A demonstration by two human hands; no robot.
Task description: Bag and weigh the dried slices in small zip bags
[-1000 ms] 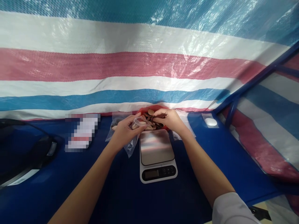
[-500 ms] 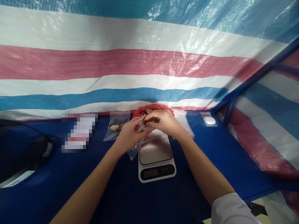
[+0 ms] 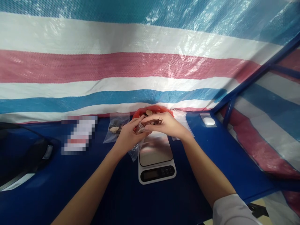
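Observation:
A small clear plastic zip bag [image 3: 134,153] hangs from my left hand [image 3: 127,134], whose fingers and thumb are closed around its upper part. My right hand [image 3: 165,125] meets it at the bag's mouth, with thumb and fingers pinched on the plastic rim. Just behind my hands lies an open red plastic bag [image 3: 138,112] holding dry brown pieces [image 3: 149,112] that look like chips or shells. Under my hands stands a white kitchen scale [image 3: 156,153] with a metal plate and a dark display. What is inside the held bag is mostly hidden by my fingers.
Left of my hands lies a clear bag of dried pieces [image 3: 114,128]. Flat clear bags [image 3: 182,123] are at the right, with a white round object [image 3: 209,121] farther over. A blurred paper [image 3: 81,134] and a black bag [image 3: 28,156] lie left. Striped sheeting hangs behind.
Dark dried pieces that showed in my right hand are no longer visible there. Its fingers have moved slightly left and now sit at the clear bag's mouth. The left hand stays nearly still.

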